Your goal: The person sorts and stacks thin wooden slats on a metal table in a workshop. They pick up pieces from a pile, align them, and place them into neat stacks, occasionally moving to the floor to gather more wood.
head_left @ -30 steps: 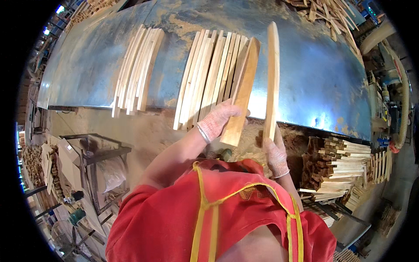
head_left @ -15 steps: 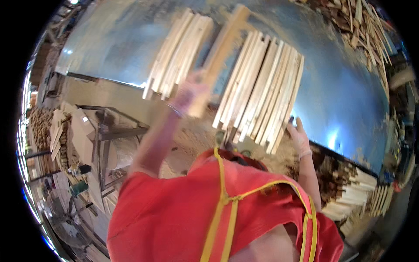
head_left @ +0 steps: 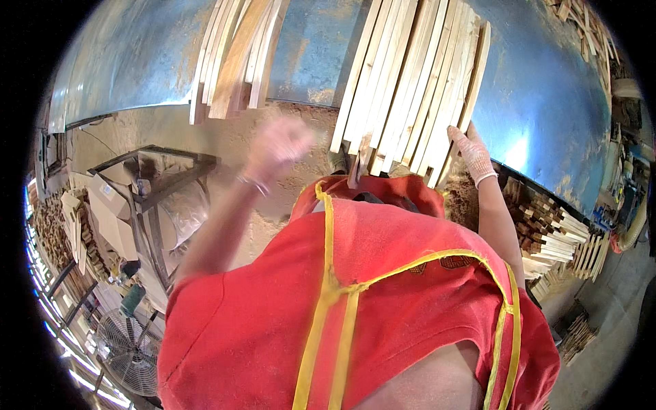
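A wide row of pale wooden strips (head_left: 410, 82) lies on the blue metal table (head_left: 540, 89), their near ends jutting over its edge. My right hand (head_left: 471, 152), in a pale glove, is at the row's right side, fingers closed around the near end of the outermost wooden strip (head_left: 478, 75). To the left lies a smaller group of strips (head_left: 206, 65), with a browner board (head_left: 239, 58) slanting across the top of it. My left hand (head_left: 281, 145) hangs in front of the table edge between both groups, apart from the wood; motion blur smears its fingers.
At left stand a dark metal frame (head_left: 160, 179), a cardboard box (head_left: 111, 205) and a round fan (head_left: 128, 348). Stacked timber (head_left: 557, 236) lies below the table at right. Scrap wood (head_left: 588, 27) is heaped at the far right. Sawdust covers the floor.
The browner board has gone from my left hand onto the left group of strips. My left hand has let go and drawn back. My right hand has closed on the outermost strip.
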Demonstrator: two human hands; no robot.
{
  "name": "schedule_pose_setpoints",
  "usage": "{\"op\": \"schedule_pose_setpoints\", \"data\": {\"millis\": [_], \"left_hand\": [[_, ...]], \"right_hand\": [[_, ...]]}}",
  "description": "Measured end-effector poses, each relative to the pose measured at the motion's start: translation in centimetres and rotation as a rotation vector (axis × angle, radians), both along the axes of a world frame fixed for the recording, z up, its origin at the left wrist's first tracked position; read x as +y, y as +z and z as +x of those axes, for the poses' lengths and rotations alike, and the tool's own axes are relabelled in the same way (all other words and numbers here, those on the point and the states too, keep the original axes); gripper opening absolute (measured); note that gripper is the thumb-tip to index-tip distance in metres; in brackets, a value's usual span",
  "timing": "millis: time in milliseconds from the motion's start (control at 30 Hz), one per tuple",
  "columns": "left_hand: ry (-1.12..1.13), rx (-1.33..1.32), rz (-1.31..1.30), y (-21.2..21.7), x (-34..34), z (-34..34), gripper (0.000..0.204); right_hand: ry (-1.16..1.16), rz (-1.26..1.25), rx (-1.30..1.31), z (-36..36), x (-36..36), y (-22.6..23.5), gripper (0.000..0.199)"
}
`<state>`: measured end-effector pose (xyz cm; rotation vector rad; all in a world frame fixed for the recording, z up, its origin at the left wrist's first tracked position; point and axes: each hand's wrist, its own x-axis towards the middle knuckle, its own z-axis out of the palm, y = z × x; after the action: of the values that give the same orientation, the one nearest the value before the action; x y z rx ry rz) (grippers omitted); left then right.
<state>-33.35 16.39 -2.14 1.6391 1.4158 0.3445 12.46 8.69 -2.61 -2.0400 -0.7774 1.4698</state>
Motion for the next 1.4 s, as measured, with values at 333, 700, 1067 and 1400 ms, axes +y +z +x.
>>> {"op": "schedule_pose_setpoints", "data": {"millis": [333, 700, 1067, 1400], "left_hand": [[0.378, -0.368, -0.860, 3.5, -9.7, 11.2, 0.046], [-0.201, -0.209, -0.296, 7.6, -6.9, 24.5, 0.063], [0.094, 0.625, 0.304, 2.9, 9.1, 15.9, 0.067], [0.109, 0.555, 0.328, 2.5, 13.5, 22.2, 0.079]], "right_hand": [[0.045, 0.055, -0.114, 2.5, -0.3, 1.8, 0.093], [-0.577, 0.668, 0.764, 5.1, 2.1, 10.0, 0.084], [0.070, 0.154, -1.146, 26.1, 2.8, 2.9, 0.075], [0.275, 0.106, -0.371, 9.6, 11.9, 0.8, 0.114]]}}
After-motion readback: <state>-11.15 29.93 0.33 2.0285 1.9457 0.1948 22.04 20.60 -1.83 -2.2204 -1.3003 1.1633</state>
